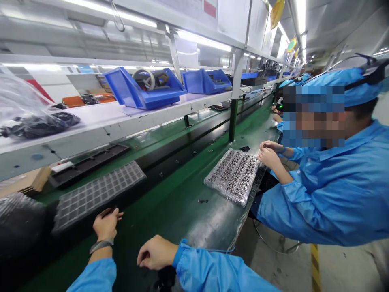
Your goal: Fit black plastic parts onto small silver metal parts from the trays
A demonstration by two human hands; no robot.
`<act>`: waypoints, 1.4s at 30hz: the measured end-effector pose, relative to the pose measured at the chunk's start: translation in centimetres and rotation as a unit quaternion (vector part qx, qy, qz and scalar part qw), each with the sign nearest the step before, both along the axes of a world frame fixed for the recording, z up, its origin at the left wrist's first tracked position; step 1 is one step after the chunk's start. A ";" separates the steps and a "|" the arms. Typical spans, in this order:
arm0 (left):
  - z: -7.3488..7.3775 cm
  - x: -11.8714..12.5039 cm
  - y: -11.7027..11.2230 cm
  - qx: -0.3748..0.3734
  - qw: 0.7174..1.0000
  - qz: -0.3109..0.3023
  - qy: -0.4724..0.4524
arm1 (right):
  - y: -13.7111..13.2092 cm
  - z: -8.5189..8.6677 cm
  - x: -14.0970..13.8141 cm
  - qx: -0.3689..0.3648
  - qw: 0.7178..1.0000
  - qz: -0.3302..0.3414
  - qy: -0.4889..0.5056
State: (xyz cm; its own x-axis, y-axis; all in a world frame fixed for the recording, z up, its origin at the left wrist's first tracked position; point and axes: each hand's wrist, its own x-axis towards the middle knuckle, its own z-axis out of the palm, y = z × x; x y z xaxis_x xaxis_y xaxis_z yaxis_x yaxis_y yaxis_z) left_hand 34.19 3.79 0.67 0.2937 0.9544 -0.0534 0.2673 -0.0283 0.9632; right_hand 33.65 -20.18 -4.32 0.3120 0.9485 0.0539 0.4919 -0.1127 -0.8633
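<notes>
Left hand [107, 225] pinching dark part [113, 210] off near edge of tray [97, 194]; right hand [156, 252] hanging curled, can't tell whether gripping. Risk: slackening pinch could be dropping part onto table [173, 207].

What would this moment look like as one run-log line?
left hand: beside gridded tray, seems to hold dark piece | right hand: curled, near black parts | co-worker's hands: together beside filled tray

Left hand [105, 224]: dark piece [113, 209]; indistinct

The gridded tray [99, 192] looks plastic — the benchtop [209, 225] smooth, glossy.
</notes>
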 end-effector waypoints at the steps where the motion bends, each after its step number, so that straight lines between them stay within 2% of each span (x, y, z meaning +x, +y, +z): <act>1: 0.4 -0.9 -0.6 -0.041 0.997 -0.006 -0.060 | 0.0 -0.2 0.1 0.007 1.000 -0.013 0.024; 3: 0.6 -3.4 -1.8 -0.080 0.987 -0.040 -0.136 | -0.1 -0.7 0.3 0.027 0.996 -0.037 0.076; 5: 0.4 -6.5 -3.6 -0.092 0.979 -0.073 -0.167 | -0.1 -1.3 0.4 0.041 0.989 -0.050 0.132; 9: 0.0 -12.6 -8.5 -0.154 0.956 -0.100 -0.229 | -0.3 -1.8 0.3 0.036 0.968 -0.050 0.242; 11: 0.1 -14.6 -10.8 -0.184 0.942 -0.104 -0.259 | -0.5 -1.6 0.2 0.040 0.959 -0.057 0.274; 14: -0.2 -16.3 -13.2 -0.199 0.938 -0.097 -0.268 | -0.9 -0.8 0.2 0.055 0.954 -0.072 0.286; 17: -0.9 -16.8 -14.8 -0.193 0.942 -0.103 -0.254 | -1.5 -0.2 0.3 0.057 0.952 -0.073 0.291; 21: -1.9 -16.6 -16.2 -0.165 0.946 -0.149 -0.236 | -2.3 0.4 0.5 0.066 0.951 -0.059 0.295; 24: -2.7 -16.4 -16.6 -0.149 0.949 -0.185 -0.210 | -2.5 0.7 0.7 0.075 0.947 -0.038 0.309; 28: -3.5 -16.3 -16.8 -0.137 0.952 -0.202 -0.182 | -2.8 1.1 0.9 0.075 0.942 -0.023 0.327; 35: -3.6 -16.3 -17.0 -0.124 0.951 -0.212 -0.188 | -3.1 1.7 0.8 0.072 0.945 -0.039 0.317; 42: -3.3 -16.0 -17.8 -0.151 0.939 -0.234 -0.202 | -3.2 1.9 0.9 0.077 0.950 -0.051 0.298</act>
